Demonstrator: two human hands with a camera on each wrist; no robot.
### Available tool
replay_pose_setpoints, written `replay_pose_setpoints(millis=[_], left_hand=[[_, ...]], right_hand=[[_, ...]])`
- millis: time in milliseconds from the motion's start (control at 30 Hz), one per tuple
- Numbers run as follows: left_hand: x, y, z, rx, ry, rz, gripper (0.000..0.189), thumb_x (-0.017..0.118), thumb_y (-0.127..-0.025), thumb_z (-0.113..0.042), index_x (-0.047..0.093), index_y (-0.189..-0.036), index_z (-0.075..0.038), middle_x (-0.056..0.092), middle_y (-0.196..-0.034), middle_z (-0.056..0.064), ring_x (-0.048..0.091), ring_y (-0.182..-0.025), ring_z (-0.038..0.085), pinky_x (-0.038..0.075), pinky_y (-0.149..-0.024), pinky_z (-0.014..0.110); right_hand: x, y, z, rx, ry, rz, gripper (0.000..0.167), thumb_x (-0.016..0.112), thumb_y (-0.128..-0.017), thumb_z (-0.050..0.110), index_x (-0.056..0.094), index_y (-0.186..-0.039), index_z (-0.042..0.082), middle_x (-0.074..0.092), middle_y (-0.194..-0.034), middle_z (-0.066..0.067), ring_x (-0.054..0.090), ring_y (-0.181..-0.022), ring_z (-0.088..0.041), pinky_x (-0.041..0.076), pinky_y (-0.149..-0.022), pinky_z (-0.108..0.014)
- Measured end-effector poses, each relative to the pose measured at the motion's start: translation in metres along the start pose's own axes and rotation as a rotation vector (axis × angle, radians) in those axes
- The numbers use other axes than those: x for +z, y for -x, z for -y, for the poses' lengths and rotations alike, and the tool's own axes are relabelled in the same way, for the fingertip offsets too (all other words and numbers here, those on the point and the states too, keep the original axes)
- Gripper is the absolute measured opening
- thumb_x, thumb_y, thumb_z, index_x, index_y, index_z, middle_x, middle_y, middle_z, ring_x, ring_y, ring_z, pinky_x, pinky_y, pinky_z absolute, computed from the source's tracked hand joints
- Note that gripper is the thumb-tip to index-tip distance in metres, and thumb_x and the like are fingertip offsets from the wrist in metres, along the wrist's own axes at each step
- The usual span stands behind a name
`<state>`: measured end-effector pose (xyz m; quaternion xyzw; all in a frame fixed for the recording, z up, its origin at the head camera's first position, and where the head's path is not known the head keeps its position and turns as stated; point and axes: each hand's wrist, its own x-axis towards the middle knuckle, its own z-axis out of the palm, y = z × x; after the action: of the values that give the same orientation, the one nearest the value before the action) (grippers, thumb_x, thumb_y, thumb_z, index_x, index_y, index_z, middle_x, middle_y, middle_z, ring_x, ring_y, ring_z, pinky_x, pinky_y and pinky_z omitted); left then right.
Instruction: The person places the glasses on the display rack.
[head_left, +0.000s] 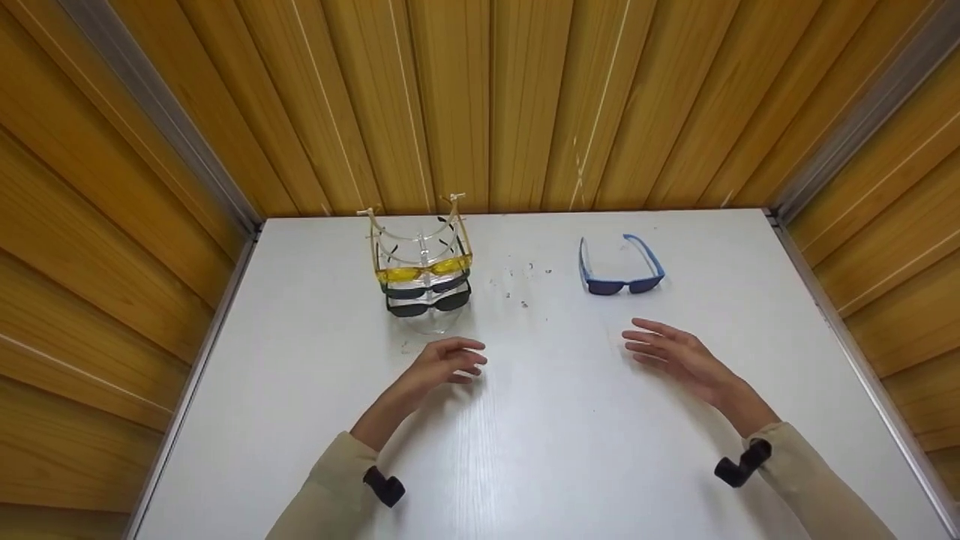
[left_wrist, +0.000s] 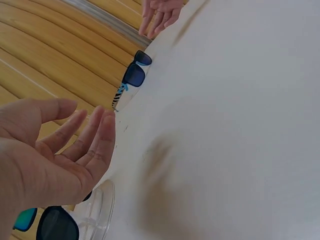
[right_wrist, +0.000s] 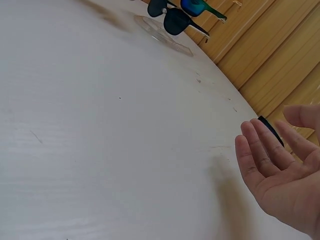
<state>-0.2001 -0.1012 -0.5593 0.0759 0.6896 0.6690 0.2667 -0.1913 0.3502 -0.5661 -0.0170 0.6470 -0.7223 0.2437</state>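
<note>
Both hands hover over the white table with relaxed fingers and hold nothing. My left hand (head_left: 442, 364) is just in front of a clear display stand (head_left: 435, 322) at the left. On that stand hang yellow-framed glasses (head_left: 424, 270) at the top, dark-lensed sunglasses (head_left: 425, 289) beneath them and black sunglasses (head_left: 429, 304) lowest. My right hand (head_left: 679, 356) is a little in front of blue sunglasses (head_left: 622, 285), which lie on the table with their temples spread toward the back. In the right wrist view, the right hand (right_wrist: 280, 175) hides most of the blue pair.
Yellow wood-look panels (head_left: 525, 105) wall the table (head_left: 540, 450) at the back and both sides. Small specks and marks (head_left: 524, 304) dot the tabletop between the stand and the blue sunglasses. Black straps (head_left: 742, 463) sit on both sleeves.
</note>
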Motion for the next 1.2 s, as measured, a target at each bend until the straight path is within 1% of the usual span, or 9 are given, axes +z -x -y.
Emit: replay_pose_setpoints(millis=[133,267,500,600,733,867,1000,1100,1200], left_hand=[[0.009,-0.012,-0.002,-0.014,-0.014,0.022,0.039,0.057,-0.103,-0.011,0.056,-0.136,0.008,0.073,-0.12,0.018,0.071,-0.111,0.035,0.057,-0.101,0.051],[0.018,-0.022,-0.007,-0.023,-0.017,0.027,0.038,0.057,-0.103,-0.012,0.057,-0.137,0.006,0.073,-0.119,0.017,0.072,-0.108,0.028,0.058,-0.101,0.049],[0.029,-0.047,-0.015,-0.009,0.02,0.039,0.04,0.057,-0.102,-0.011,0.056,-0.138,0.007,0.071,-0.124,0.022,0.068,-0.116,0.039,0.056,-0.103,0.051],[0.033,-0.058,-0.017,-0.016,0.031,0.044,0.041,0.055,-0.101,-0.01,0.054,-0.139,0.007,0.071,-0.125,0.023,0.066,-0.119,0.043,0.055,-0.105,0.053],[0.038,-0.074,-0.018,-0.027,0.054,0.045,0.043,0.053,-0.101,-0.008,0.053,-0.141,0.008,0.069,-0.128,0.025,0.063,-0.123,0.045,0.053,-0.108,0.054],[0.044,-0.092,-0.019,-0.045,0.079,0.028,0.042,0.054,-0.102,-0.008,0.053,-0.141,0.007,0.068,-0.129,0.024,0.065,-0.122,0.041,0.052,-0.109,0.052],[0.053,-0.111,-0.02,-0.085,0.097,-0.019,0.04,0.056,-0.101,-0.009,0.056,-0.14,0.003,0.07,-0.128,0.021,0.07,-0.116,0.034,0.055,-0.107,0.048],[0.061,-0.126,-0.019,-0.114,0.118,-0.066,0.04,0.059,-0.1,-0.01,0.058,-0.139,-0.001,0.071,-0.127,0.02,0.073,-0.11,0.029,0.058,-0.102,0.043],[0.071,-0.139,-0.018,-0.131,0.156,-0.105,0.043,0.062,-0.099,-0.011,0.058,-0.141,-0.003,0.07,-0.128,0.021,0.074,-0.106,0.026,0.06,-0.099,0.041]], right_hand=[[-0.007,0.004,-0.001,-0.013,-0.012,0.007,0.057,0.05,-0.109,0.019,0.03,-0.159,0.001,0.065,-0.142,0.0,0.063,-0.129,-0.011,0.051,-0.11,-0.026],[-0.014,0.007,-0.001,-0.011,-0.013,0.011,0.058,0.048,-0.11,0.02,0.027,-0.16,0.0,0.064,-0.143,0.0,0.062,-0.13,-0.011,0.051,-0.109,-0.026],[-0.033,0.009,0.006,-0.061,-0.07,0.024,0.042,0.041,-0.112,0.016,0.044,-0.153,0.012,0.065,-0.142,0.001,0.063,-0.129,-0.011,0.051,-0.109,-0.025],[-0.041,0.007,0.012,-0.052,-0.1,0.021,0.039,0.039,-0.112,0.015,0.048,-0.15,0.017,0.065,-0.141,0.002,0.063,-0.13,-0.011,0.051,-0.11,-0.025],[-0.051,0.004,0.02,-0.002,-0.111,-0.026,0.035,0.042,-0.111,0.017,0.053,-0.144,0.022,0.068,-0.138,0.005,0.064,-0.127,-0.009,0.052,-0.108,-0.024],[-0.058,0.001,0.028,0.036,-0.091,-0.066,0.033,0.046,-0.11,0.019,0.053,-0.142,0.023,0.069,-0.134,0.006,0.065,-0.125,-0.009,0.053,-0.107,-0.024],[-0.064,-0.006,0.034,0.056,-0.057,-0.083,0.035,0.049,-0.109,0.021,0.051,-0.144,0.021,0.069,-0.135,0.005,0.065,-0.124,-0.009,0.052,-0.108,-0.025],[-0.068,-0.013,0.037,0.074,-0.029,-0.105,0.045,0.051,-0.109,0.021,0.043,-0.152,0.015,0.068,-0.136,0.003,0.065,-0.124,-0.009,0.052,-0.108,-0.025],[-0.071,-0.021,0.04,0.094,0.002,-0.137,0.058,0.051,-0.108,0.022,0.029,-0.16,0.007,0.068,-0.136,0.004,0.066,-0.122,-0.008,0.053,-0.107,-0.024]])
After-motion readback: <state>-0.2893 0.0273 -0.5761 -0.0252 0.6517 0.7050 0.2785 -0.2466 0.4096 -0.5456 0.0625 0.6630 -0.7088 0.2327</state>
